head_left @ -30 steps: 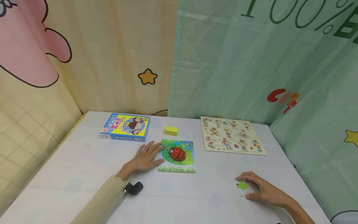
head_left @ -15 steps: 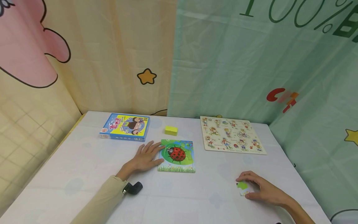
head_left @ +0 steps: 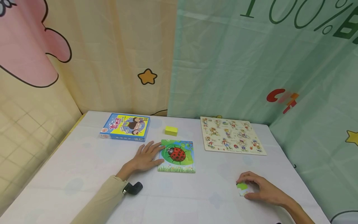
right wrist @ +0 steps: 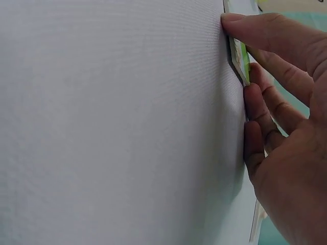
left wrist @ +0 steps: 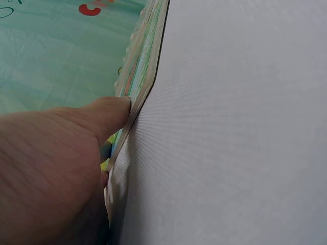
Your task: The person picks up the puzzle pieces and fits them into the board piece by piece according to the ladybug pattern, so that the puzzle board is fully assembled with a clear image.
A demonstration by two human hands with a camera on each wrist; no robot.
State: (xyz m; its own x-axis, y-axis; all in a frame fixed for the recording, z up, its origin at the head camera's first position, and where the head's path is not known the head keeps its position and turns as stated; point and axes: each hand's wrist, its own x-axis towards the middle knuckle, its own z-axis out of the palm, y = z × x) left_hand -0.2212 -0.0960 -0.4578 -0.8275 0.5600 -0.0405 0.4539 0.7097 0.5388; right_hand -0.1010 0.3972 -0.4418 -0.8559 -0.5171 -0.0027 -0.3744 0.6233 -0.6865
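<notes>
A ladybird puzzle board (head_left: 177, 156) lies flat near the middle of the white table (head_left: 84, 161). My left hand (head_left: 146, 158) rests flat on the table with straight fingers on the board's left edge; in the left wrist view the thumb (left wrist: 104, 115) presses that edge (left wrist: 145, 71). At the front right my right hand (head_left: 258, 188) pinches a small green puzzle piece (head_left: 242, 187) between thumb and fingers, low on the table. The right wrist view shows the piece (right wrist: 239, 57) edge-on between my fingertips.
A blue and yellow game box (head_left: 126, 127) lies at the back left, a small yellow block (head_left: 171, 130) behind the ladybird board, and a peg puzzle board with figures (head_left: 231, 138) at the back right. Printed curtains close in the table's back and sides.
Almost nothing has moved. My right hand's fingers have closed slightly more over the green piece. The left hand stays on the board's edge.
</notes>
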